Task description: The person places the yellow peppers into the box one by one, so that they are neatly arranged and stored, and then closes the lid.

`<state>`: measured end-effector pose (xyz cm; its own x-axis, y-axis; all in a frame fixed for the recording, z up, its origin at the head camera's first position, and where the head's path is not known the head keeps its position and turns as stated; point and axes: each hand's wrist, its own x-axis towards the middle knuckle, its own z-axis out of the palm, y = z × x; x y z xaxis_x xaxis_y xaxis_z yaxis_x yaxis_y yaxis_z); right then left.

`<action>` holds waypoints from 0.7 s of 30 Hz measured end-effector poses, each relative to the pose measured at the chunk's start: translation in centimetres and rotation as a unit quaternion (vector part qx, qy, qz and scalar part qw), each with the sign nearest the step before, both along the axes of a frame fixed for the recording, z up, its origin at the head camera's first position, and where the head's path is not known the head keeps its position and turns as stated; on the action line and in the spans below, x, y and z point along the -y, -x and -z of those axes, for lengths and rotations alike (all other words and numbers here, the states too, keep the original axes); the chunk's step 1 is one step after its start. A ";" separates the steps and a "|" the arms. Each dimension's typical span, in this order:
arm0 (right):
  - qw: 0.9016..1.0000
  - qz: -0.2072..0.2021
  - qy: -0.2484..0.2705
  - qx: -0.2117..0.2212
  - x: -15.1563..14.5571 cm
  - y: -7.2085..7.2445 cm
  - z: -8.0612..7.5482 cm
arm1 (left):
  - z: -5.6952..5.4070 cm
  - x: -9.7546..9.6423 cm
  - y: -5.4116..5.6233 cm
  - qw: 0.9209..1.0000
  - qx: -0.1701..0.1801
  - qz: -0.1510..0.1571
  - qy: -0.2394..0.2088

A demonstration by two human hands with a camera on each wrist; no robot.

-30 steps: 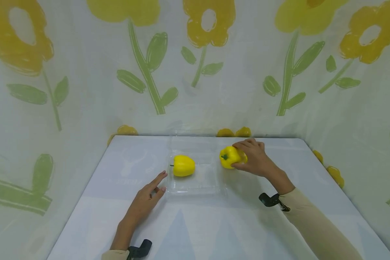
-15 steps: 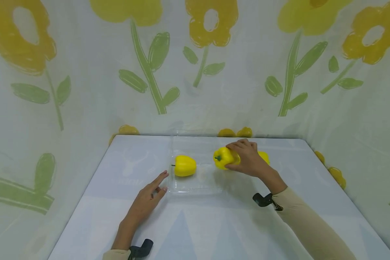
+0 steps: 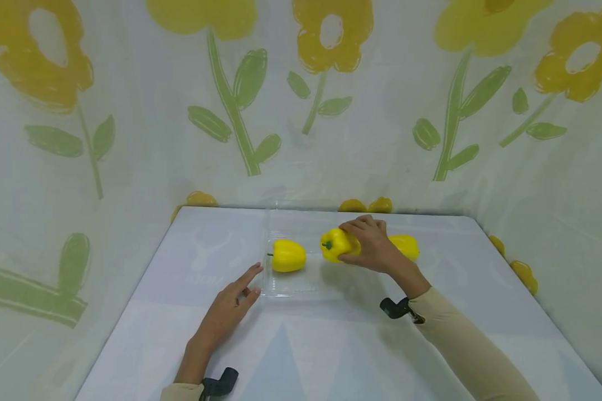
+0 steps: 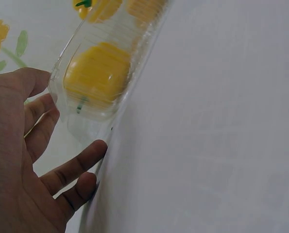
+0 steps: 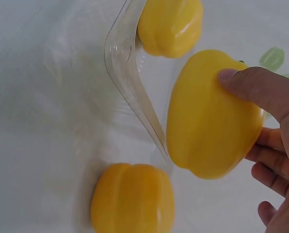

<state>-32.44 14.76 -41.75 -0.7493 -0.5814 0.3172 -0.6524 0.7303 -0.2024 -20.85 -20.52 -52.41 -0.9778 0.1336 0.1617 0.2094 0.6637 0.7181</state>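
The 3 peppers (image 3: 289,256) (image 3: 334,245) (image 3: 405,245) looked smooth and glossy. The box (image 3: 303,287) was clear, shiny plastic, the tabletop (image 3: 356,356) smooth, the sleeve (image 3: 471,345) matt cloth, the backdrop (image 3: 371,145) matt.

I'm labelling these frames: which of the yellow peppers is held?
The middle pepper in the head view, gripped by the right hand. The left pepper lies in the clear container and the right pepper on the table, both unheld.

White table (image 3: 326,356), clear container (image 3: 301,285), yellow pepper (image 3: 406,245)
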 end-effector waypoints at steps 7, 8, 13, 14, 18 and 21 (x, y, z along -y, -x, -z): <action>1.000 -0.002 -0.010 -0.002 1.1 0.1 0.1 | 0.1 0.0 0.1 1.000 0.008 -0.003 -0.001; 1.000 -0.002 -0.010 -0.001 1.3 0.1 0.1 | 0.1 0.0 0.1 1.000 0.009 -0.004 -0.002; 1.000 0.002 -0.008 0.007 2.0 0.2 0.4 | 0.2 -0.1 0.2 1.000 0.009 -0.008 -0.001; 1.000 0.003 -0.009 0.008 2.2 0.3 0.5 | 0.2 -0.2 0.2 1.000 0.009 -0.009 -0.002; 1.000 0.007 -0.016 0.010 2.7 0.5 1.0 | 0.2 -0.2 0.2 1.000 0.007 -0.012 -0.006; 1.000 0.012 -0.020 0.010 3.0 0.7 1.4 | 0.3 -0.1 0.2 1.000 0.007 -0.013 -0.004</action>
<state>-33.18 11.80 -43.18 -0.7688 -0.5758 0.2782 -0.6313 0.7530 -0.1858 -21.02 -20.43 -52.72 -0.9829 0.1077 0.1496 0.1832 0.6625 0.7263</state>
